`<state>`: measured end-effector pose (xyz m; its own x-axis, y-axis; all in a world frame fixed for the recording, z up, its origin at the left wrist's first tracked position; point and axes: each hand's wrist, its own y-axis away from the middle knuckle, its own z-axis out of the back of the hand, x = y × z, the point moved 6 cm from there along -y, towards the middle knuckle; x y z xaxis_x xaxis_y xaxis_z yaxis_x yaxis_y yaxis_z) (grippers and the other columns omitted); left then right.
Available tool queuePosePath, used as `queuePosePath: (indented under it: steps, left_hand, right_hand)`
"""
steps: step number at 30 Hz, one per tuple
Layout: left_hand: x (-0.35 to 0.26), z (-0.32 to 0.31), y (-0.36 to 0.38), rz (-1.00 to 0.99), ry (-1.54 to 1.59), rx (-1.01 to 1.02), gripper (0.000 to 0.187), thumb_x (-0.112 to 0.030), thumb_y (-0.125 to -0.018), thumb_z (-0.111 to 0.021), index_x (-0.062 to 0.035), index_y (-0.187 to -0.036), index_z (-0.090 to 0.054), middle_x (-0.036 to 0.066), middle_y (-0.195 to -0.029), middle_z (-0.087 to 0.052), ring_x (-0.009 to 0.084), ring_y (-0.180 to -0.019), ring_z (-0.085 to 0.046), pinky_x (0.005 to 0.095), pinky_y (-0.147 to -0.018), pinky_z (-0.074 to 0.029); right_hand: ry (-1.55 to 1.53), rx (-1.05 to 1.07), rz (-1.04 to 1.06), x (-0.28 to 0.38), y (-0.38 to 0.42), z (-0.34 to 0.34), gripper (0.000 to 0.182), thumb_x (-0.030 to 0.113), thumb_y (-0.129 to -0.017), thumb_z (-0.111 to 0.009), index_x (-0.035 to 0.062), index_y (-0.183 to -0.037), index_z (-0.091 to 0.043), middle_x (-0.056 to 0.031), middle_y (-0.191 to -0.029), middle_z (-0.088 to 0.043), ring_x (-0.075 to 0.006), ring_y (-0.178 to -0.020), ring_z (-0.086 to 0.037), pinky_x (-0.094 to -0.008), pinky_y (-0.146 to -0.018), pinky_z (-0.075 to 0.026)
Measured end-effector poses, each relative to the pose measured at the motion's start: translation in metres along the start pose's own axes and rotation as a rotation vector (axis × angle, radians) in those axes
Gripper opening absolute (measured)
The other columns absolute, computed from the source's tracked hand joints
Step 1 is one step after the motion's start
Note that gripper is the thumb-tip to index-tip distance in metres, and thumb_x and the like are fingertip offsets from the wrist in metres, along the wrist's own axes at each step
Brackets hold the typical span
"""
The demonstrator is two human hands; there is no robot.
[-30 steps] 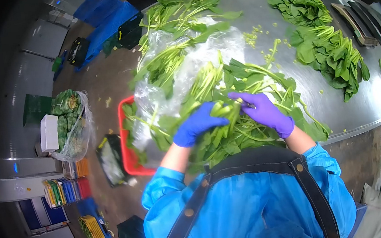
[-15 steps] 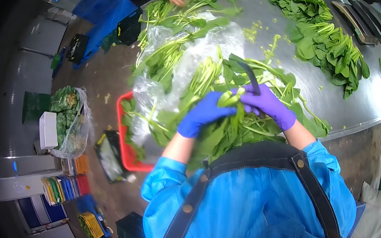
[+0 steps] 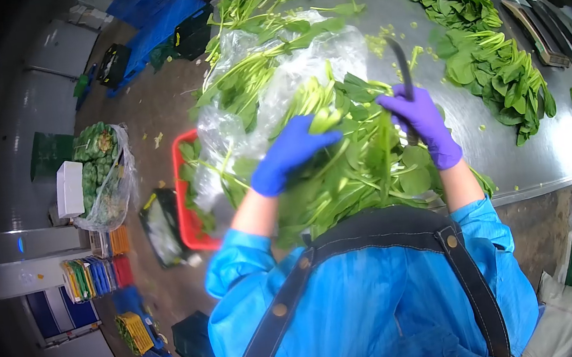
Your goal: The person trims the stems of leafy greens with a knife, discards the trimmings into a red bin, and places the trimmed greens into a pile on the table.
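Note:
My left hand (image 3: 290, 153), in a blue glove, is closed around some leafy greens. Pale cut stem ends (image 3: 325, 119) show beyond its fingers, and blurred leaves hang below. My right hand (image 3: 422, 122), in a purple glove, grips a knife whose dark, narrow blade (image 3: 401, 59) points up and away from me. Beneath and between both hands spreads a loose heap of leafy greens (image 3: 350, 185) at the table's near edge. Clear plastic sheeting (image 3: 335, 56) lies beyond my left hand, with more stalks on and around it.
Bunched greens (image 3: 497, 77) are lined up along the right of the metal table (image 3: 456, 124). Small green trimmings (image 3: 378, 42) lie mid-table. A red crate (image 3: 192, 224) holding leaves stands at the left edge. On the floor are a bagged stack of vegetables (image 3: 98, 168) and a white box (image 3: 70, 189).
My hands have drawn apart: the left went leftward with the greens, the right moved right and up with the knife. Another person's hand at the top has left the view.

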<state>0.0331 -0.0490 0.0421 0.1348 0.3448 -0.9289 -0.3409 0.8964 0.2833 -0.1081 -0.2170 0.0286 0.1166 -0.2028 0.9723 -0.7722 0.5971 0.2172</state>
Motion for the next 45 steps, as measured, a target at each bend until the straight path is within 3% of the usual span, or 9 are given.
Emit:
queuePosePath:
  steps: [5,7,11,17,29,32,37,40,45]
  left_hand:
    - [-0.015,-0.021,-0.035,-0.090,0.242,0.126,0.041,-0.023,-0.083,-0.063,-0.0012,-0.117,-0.055,0.006,-0.099,-0.063,0.0151,-0.091,-0.059,0.0290,-0.084,-0.046]
    - [-0.011,0.003,-0.039,-0.086,0.715,0.089,0.042,-0.017,-0.082,-0.061,0.0035,-0.118,-0.051,0.009,-0.092,-0.064,0.0172,-0.084,-0.060,0.0309,-0.077,-0.050]
    - [0.029,0.089,-0.047,-0.140,1.027,-0.069,0.050,-0.019,-0.083,-0.059,0.0056,-0.124,-0.043,0.010,-0.092,-0.059,0.0226,-0.087,-0.059,0.0379,-0.086,-0.048]
    - [0.044,0.144,-0.039,-0.216,1.098,-0.147,0.044,-0.010,-0.083,-0.060,0.0052,-0.122,-0.047,0.009,-0.086,-0.059,0.0217,-0.079,-0.059,0.0370,-0.079,-0.050]
    - [0.063,0.129,-0.059,-0.010,1.134,-0.457,0.027,-0.007,-0.082,-0.059,0.0043,-0.107,-0.055,0.010,-0.087,-0.060,0.0237,-0.079,-0.060,0.0413,-0.083,-0.050]
    - [0.054,0.104,-0.058,-0.057,1.333,-0.441,0.031,-0.008,-0.079,-0.056,0.0042,-0.108,-0.052,0.012,-0.091,-0.060,0.0287,-0.081,-0.060,0.0494,-0.093,-0.043]
    - [0.051,0.083,-0.053,-0.153,1.376,-0.431,0.046,-0.006,-0.072,-0.053,0.0018,-0.117,-0.047,0.015,-0.100,-0.057,0.0306,-0.089,-0.057,0.0554,-0.096,-0.039]
    - [0.063,0.084,-0.053,-0.182,1.160,-0.361,0.062,-0.007,-0.068,-0.053,-0.0014,-0.129,-0.040,0.016,-0.109,-0.049,0.0311,-0.102,-0.050,0.0566,-0.098,-0.036]
    - [0.071,0.070,-0.045,-0.125,1.157,-0.225,0.068,-0.007,-0.066,-0.051,-0.0018,-0.132,-0.036,0.017,-0.117,-0.048,0.0326,-0.108,-0.047,0.0598,-0.100,-0.031]
  right_hand:
    - [-0.124,0.112,0.081,0.026,-0.003,-0.047,0.035,0.025,-0.084,-0.063,-0.0020,-0.106,-0.058,-0.0035,-0.070,-0.062,-0.0040,-0.042,-0.045,-0.0158,-0.039,-0.035]
    - [-0.109,0.084,0.137,0.030,-0.004,-0.037,0.038,0.028,-0.086,-0.059,-0.0003,-0.111,-0.057,-0.0041,-0.074,-0.062,-0.0038,-0.041,-0.044,-0.0155,-0.039,-0.035]
    - [-0.035,0.024,0.079,0.003,-0.009,-0.001,0.040,0.031,-0.089,-0.052,0.0053,-0.119,-0.057,-0.0035,-0.080,-0.065,-0.0037,-0.041,-0.042,-0.0176,-0.044,-0.038]
    - [-0.034,-0.002,-0.056,-0.044,-0.003,0.016,0.035,0.029,-0.088,-0.053,0.0056,-0.114,-0.060,-0.0036,-0.078,-0.065,-0.0053,-0.041,-0.042,-0.0189,-0.044,-0.038]
    - [0.022,0.182,-0.098,-0.046,0.008,-0.031,0.035,0.024,-0.084,-0.061,0.0053,-0.114,-0.060,-0.0032,-0.084,-0.064,-0.0033,-0.050,-0.047,-0.0180,-0.044,-0.038]
    - [0.098,0.168,0.027,-0.031,0.016,-0.059,0.040,0.026,-0.078,-0.069,0.0024,-0.110,-0.061,-0.0048,-0.084,-0.064,-0.0056,-0.066,-0.054,-0.0206,-0.050,-0.043]
    - [0.262,0.038,0.078,-0.063,0.002,-0.055,0.029,0.023,-0.076,-0.071,0.0026,-0.095,-0.064,-0.0073,-0.077,-0.064,-0.0149,-0.063,-0.057,-0.0309,-0.058,-0.045]
    - [0.541,-0.108,0.474,-0.026,0.014,-0.046,0.021,0.013,-0.073,-0.069,0.0082,-0.093,-0.066,-0.0096,-0.072,-0.063,-0.0255,-0.058,-0.058,-0.0300,-0.056,-0.046]
    - [0.531,-0.161,0.741,0.013,0.033,-0.039,0.028,0.002,-0.067,-0.066,0.0126,-0.093,-0.068,-0.0082,-0.072,-0.064,-0.0239,-0.059,-0.060,-0.0326,-0.055,-0.047]
